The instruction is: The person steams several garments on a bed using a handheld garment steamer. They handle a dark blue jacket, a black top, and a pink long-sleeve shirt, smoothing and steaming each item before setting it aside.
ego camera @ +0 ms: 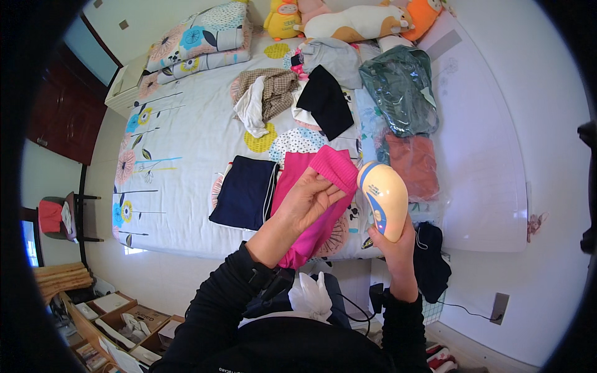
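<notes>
My left hand [313, 203] grips the ribbed cuff of a bright pink knitted garment [305, 186] and lifts it off the bed. The rest of the garment lies across the bed's near edge and hangs towards my lap. In my right hand [396, 240] is a cream and blue electric fabric shaver [387, 196], held by its handle. Its round head is at the cuff's right edge; I cannot tell whether they touch. A small light shows on the handle. Left of the pink garment lies a folded navy garment [245, 192] with white piping.
On the flowered bedsheet [186, 121] lie a black cloth [326, 103], a checked brown garment [275, 88] and plastic-wrapped clothes [401, 88]. Plush toys [354, 23] line the far edge. A white headboard [480, 154] stands at the right. Below left is an open drawer [133, 321]. A cord [466, 305] runs to a wall socket.
</notes>
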